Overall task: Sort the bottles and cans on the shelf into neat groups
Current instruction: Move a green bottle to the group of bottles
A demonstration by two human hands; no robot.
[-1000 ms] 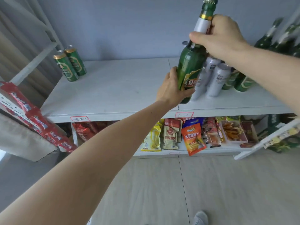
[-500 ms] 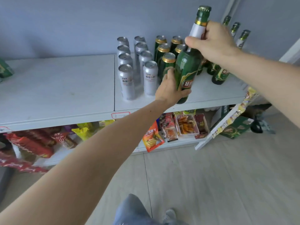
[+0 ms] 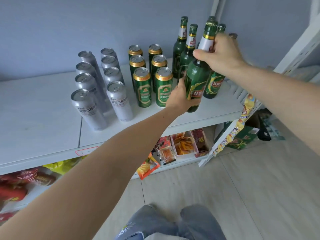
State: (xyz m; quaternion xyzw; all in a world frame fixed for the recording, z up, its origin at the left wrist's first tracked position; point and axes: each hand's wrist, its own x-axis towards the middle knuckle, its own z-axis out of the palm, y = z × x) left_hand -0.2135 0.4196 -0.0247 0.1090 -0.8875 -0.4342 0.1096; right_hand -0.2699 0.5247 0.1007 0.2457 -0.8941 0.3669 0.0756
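A green glass beer bottle (image 3: 197, 78) with a white neck label is held by both hands near the front of the white shelf (image 3: 43, 115). My left hand (image 3: 180, 97) grips its lower body, and my right hand (image 3: 221, 52) grips its neck. Whether its base touches the shelf I cannot tell. Behind and beside it stand several more green bottles (image 3: 181, 47). To the left are two rows of green cans with gold rims (image 3: 143, 87), then two rows of silver cans (image 3: 86, 104).
The left half of the shelf is bare. Snack packets (image 3: 183, 144) fill the lower shelf. A white shelf post (image 3: 301, 44) rises at the right, with a strip of hanging snack packs (image 3: 240, 122) and a green carton (image 3: 242, 137) on the floor.
The view has swung right and closer to the bottle group. Both hands have carried the green bottle lower, to the right of the green cans and in front of the other bottles.
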